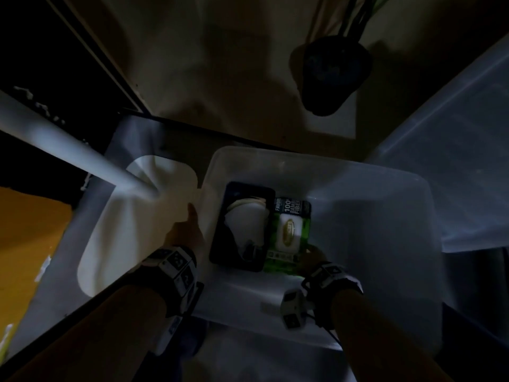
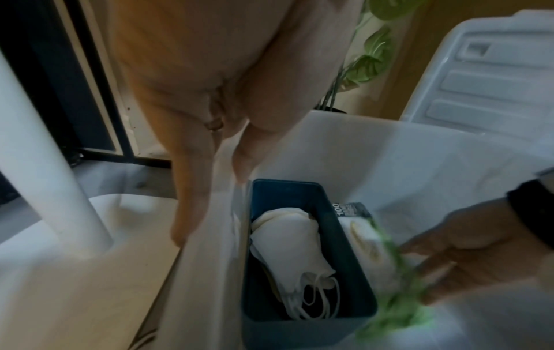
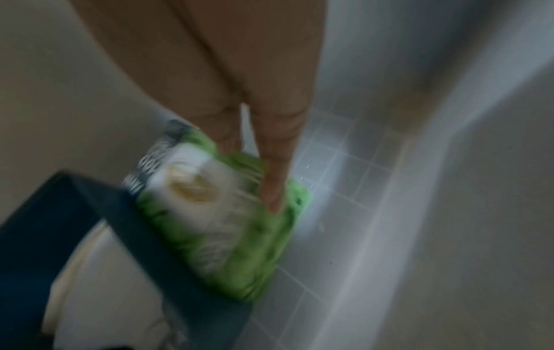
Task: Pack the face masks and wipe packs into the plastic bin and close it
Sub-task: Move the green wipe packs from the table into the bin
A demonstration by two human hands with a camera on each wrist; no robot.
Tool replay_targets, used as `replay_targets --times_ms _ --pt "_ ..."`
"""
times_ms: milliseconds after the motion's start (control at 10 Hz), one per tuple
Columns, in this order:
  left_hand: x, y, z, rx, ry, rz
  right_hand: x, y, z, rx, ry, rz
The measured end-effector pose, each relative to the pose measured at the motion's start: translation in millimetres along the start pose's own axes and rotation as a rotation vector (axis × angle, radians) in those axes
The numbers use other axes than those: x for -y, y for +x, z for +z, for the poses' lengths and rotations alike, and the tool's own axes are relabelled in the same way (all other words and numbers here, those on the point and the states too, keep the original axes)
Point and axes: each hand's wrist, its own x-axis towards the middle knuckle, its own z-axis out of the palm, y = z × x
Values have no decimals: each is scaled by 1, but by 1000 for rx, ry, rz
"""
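We see a dim room with a tiled floor under a clear plastic bin [image 1: 358, 194]. Inside it, at nine o'clock, stands a dark blue tray [image 2: 344, 236] holding white face masks [image 2: 288, 239]. Our left hand [image 1: 183, 230] grips the bin's left wall. Our right hand [image 2: 467, 258] pinches a green wipe pack [image 1: 292, 230] just beside the tray at three o'clock.

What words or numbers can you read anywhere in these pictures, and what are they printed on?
"FAVORI", cut off: dark top band of the green wipe pack.
"100": same band, readable in the head and left wrist views.
Lines under "100": too blurred to read with certainty.
Oval logo on the pack's white flap: too blurred.
Wrist-band markers: patterns, not text.
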Motion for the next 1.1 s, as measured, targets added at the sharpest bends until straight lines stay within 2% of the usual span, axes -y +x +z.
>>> replay_targets --times_ms 100,200,400,500,600,700,800,1000,1100 --pt "-1 1 -1 4 6 -3 -5 28 9 73 -105 -74" --pt "0 0 -2 0 6 4 1 19 4 125 -152 -114" --pt "2 0 -2 -22 17 22 4 -2 -1 140 -151 -260" --pt "3 1 -2 -11 1 28 4 4 1 98 -195 -266" --pt "4 4 -3 -3 -3 27 8 13 1 133 -240 -248" --pt "6 4 -6 14 -17 32 21 8 4 104 -367 -174" --pt "10 -3 -15 74 -49 49 40 -7 9 81 -401 -212" --pt "11 -60 -42 -52 -117 165 72 -72 -4 42 -459 -340" --pt "12 -110 -76 -149 -152 276 94 -133 -16 32 -452 -391"
